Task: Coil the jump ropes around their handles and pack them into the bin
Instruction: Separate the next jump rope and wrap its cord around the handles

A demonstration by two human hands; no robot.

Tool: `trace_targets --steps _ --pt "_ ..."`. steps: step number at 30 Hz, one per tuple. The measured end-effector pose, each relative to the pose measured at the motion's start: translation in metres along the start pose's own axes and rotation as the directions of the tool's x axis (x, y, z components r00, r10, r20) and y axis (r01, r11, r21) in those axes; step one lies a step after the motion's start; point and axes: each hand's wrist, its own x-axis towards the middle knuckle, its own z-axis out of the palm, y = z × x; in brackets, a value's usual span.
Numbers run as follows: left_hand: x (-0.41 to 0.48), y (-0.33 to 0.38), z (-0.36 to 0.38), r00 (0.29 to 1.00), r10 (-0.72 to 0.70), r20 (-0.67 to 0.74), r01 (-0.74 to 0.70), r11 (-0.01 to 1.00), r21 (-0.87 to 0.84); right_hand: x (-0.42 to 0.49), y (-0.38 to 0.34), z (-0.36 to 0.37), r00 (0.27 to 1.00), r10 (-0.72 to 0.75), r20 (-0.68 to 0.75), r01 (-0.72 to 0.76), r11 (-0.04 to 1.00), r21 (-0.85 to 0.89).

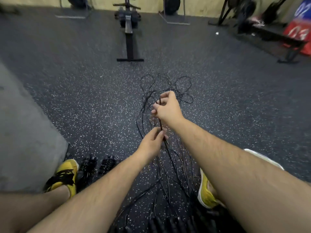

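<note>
Black cord, thin and slack, makes up the jump ropes point(170, 158), which lie in a tangled spread on the speckled rubber floor point(84, 98) between the person's yellow shoes point(66, 175), with loops fanning out at the far end. One strand point(160, 125) is lifted clear of the heap. The right hand point(168, 108) pinches it higher up and the left hand point(151, 143) pinches it lower down, the hands a little apart so that the stretch between them runs taut, probably to trace and free a single rope before coiling. Dark ribbed bundles point(89, 165) sit just beside the left shoe, seemingly ropes already wound. A white rim point(262, 158) behind the right forearm may be the bin, though this cannot be told. Open floor lies ahead up to the rowing machine point(128, 39); a grey mat point(21, 132) bounds the left.
</note>
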Motion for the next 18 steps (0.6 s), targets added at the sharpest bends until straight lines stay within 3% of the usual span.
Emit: trace_targets --steps 4,8,12,18 --pt "-0.022 0.059 -0.01 0.995 0.093 0.025 -0.094 0.995 0.016 -0.016 -0.057 -0.022 0.998 -0.055 -0.012 0.055 0.998 0.041" --pt "-0.043 0.097 -0.022 0.987 0.141 0.07 -0.148 0.984 0.102 -0.042 -0.093 -0.042 0.994 -0.063 0.086 0.064 0.998 -0.002" --pt "-0.06 0.118 -0.03 0.985 0.135 0.105 -0.155 0.962 0.223 -0.063 -0.102 -0.058 0.988 -0.035 0.152 0.016 0.992 0.128" --pt "-0.064 0.133 -0.041 0.981 0.082 0.174 -0.106 0.985 0.134 -0.081 -0.096 -0.066 0.979 0.059 0.193 -0.091 0.983 0.16"
